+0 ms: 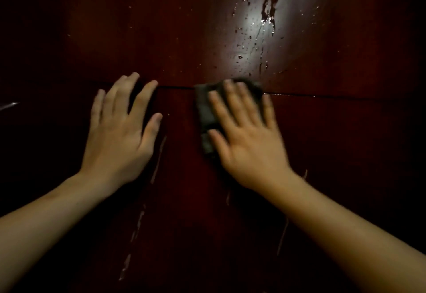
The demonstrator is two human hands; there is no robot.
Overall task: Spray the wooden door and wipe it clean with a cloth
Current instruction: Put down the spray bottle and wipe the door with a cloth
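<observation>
The dark red wooden door point(179, 39) fills the head view. Spray droplets and wet streaks point(265, 18) glisten on its upper right, under a bright glare. My right hand point(249, 136) presses a dark grey folded cloth point(206, 110) flat against the door, fingers straight and spread, across a thin horizontal groove point(322, 95). The cloth shows past the thumb and fingertips; the hand is blurred. My left hand point(119, 131) lies flat on the door to the left of the cloth, fingers spread, holding nothing. No spray bottle is in view.
Pale drip runs point(138, 223) trail down the lower door below both hands. The left and right edges of the view are very dark, with a faint glint point(9, 105) at the far left.
</observation>
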